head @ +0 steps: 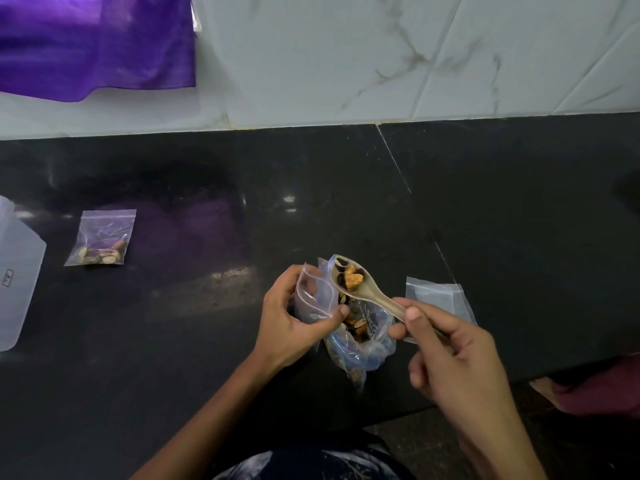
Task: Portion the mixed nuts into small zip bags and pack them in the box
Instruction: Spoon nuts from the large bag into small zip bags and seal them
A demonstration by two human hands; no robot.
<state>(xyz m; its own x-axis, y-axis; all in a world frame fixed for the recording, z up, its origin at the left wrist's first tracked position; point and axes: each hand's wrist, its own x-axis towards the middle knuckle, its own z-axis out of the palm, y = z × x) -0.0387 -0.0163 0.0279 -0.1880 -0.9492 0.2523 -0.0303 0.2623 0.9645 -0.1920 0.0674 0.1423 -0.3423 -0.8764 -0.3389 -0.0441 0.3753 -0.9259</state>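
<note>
One filled zip bag (101,241) is lying on the worktop (207,306) near the box (17,282); a second bag (311,292) is being pinched open in the left grip (294,317) while a spoon (363,289) of mixed nuts (350,275), pinched in the right grip (453,355), is being held just above it, and an empty bag (436,296) is waiting.

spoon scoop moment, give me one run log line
left hand: holds zip bag open | right hand: holds spoon of nuts at bag mouth | filled bag on counter

Lighting: dim, soft overhead. Small glare spots on the glossy dark table (207,188), beside a purple reflection. Wide-angle bending toward the edges; slight overall softness.
</note>
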